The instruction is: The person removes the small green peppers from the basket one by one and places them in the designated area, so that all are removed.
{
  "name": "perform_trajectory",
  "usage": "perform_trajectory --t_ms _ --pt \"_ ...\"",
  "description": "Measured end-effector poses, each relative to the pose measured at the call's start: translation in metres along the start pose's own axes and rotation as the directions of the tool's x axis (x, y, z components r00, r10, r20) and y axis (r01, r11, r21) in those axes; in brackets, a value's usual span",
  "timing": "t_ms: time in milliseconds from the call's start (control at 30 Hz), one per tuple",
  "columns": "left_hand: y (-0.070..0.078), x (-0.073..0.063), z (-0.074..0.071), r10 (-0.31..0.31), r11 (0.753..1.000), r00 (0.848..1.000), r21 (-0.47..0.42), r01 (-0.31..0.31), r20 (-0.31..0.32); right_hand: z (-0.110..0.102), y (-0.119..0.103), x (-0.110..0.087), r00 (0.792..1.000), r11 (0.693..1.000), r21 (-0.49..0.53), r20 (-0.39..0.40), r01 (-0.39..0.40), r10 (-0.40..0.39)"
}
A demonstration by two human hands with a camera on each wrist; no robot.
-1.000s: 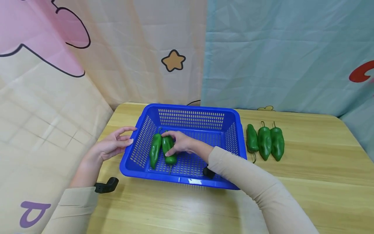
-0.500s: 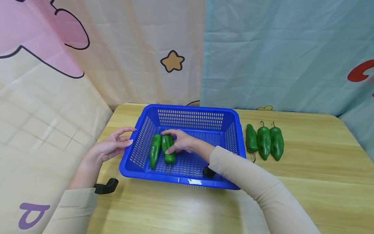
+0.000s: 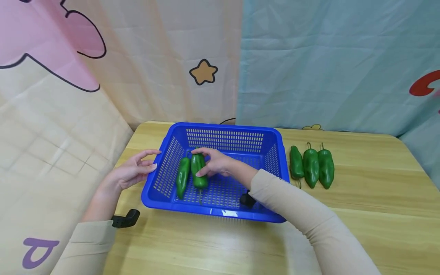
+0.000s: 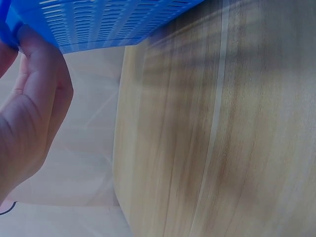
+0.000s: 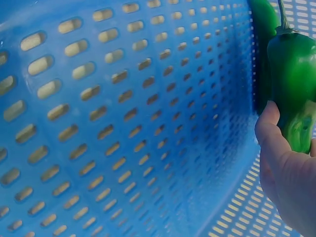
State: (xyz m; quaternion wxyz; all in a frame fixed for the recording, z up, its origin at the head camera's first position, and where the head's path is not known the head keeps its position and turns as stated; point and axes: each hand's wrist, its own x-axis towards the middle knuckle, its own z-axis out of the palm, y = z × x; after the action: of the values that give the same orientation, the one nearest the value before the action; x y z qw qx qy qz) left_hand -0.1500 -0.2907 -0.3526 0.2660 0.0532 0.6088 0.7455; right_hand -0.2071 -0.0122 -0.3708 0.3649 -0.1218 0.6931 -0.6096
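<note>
In the head view a blue perforated basket (image 3: 231,216) stands on the table, with two long green peppers inside near its left end. One pepper (image 3: 183,178) lies beside the left wall. My right hand (image 3: 217,162) reaches in and grips the other pepper (image 3: 201,182), thumb on its near side and fingers around the far end, stem pointing toward me. The right wrist view shows the held pepper (image 5: 296,64) overlapping the first. My left hand (image 3: 133,170) holds the basket's left rim. In the left wrist view, fingers (image 4: 37,47) are at the blue rim.
Three more green peppers (image 3: 311,168) lie side by side on the wooden table (image 3: 374,198), right of the basket. A printed curtain (image 3: 309,76) hangs along the back edge, and another cloth (image 3: 51,152) borders the left side. Each wrist wears a black camera.
My right hand has shifted slightly toward the far side of the basket together with the pepper it holds. The left hand stays at the rim, and the other peppers have not moved.
</note>
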Motion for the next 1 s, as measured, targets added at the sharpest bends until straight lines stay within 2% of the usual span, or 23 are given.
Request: perform_trajectory --t_ms 267,633,1000 --pt "0.003 0.001 0.001 0.017 0.999 0.999 -0.030 -0.016 0.030 -0.005 -0.011 -0.004 1.000 0.996 0.090 0.006 0.015 -0.016" --pt "0.002 -0.001 0.001 -0.002 1.000 1.000 -0.027 0.002 -0.009 -0.013 -0.027 -0.018 0.999 0.990 0.139 0.008 0.039 -0.041" --pt "0.001 -0.002 0.002 -0.003 1.000 1.000 -0.031 0.003 -0.017 -0.024 -0.036 -0.033 0.996 0.977 0.196 0.014 0.082 -0.086"
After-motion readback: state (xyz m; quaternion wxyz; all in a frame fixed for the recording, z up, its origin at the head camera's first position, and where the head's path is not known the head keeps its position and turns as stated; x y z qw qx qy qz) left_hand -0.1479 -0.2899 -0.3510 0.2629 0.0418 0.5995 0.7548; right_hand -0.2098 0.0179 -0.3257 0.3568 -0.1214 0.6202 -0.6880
